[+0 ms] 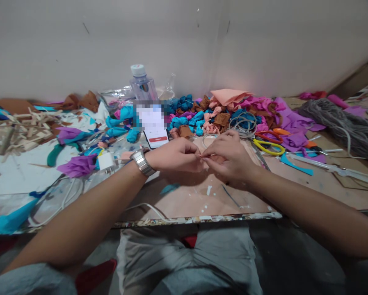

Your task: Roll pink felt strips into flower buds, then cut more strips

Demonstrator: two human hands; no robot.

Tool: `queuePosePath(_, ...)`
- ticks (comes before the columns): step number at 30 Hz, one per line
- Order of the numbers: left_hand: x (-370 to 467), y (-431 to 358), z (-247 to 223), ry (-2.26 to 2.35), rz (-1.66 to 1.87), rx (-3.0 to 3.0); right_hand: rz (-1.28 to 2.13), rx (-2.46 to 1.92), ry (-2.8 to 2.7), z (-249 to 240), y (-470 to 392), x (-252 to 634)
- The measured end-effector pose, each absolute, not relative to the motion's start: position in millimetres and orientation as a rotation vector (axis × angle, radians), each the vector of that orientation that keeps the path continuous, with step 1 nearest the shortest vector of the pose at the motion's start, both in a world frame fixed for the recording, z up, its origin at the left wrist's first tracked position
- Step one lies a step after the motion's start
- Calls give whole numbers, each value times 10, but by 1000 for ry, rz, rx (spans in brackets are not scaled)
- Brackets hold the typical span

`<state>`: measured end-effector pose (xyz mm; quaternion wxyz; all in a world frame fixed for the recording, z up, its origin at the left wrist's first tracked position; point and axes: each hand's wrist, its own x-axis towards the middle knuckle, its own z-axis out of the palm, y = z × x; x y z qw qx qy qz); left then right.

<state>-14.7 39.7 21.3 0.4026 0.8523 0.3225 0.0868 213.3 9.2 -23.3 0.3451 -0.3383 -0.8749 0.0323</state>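
Above the middle of the table, my left hand (186,155) and my right hand (228,157) meet fingertip to fingertip. Both are closed in a pinch on a small pink piece (201,156), mostly hidden by the fingers; its kind cannot be made out. Behind my hands lies a heap of crumpled crepe paper flowers (199,116) in blue, brown, pink and peach. A coil of thin wire (243,123) rests just beyond my right hand. A phone (154,129) with a lit, partly blurred screen leans behind my left wrist.
Yellow-handled scissors (268,146) and red-handled scissors (270,136) lie right of my right hand. Grey yarn (344,127) is piled far right. At left are wooden sticks (14,131), a purple paper flower (79,164) and a white charger (106,162). A bottle (143,84) stands by the wall.
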Motion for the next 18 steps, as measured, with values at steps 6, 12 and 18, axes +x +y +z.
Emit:
queuePosePath(6,-135,404,189,811,285,2158,56,-866,-2243,-249,93,2130)
queuePosePath(12,-127,404,158,916,307,2162,64,-913,-2232,-256,107,2126)
queuePosePath(18,-94,390,180,964,316,2220,64,-917,-2232,-255,110,2120)
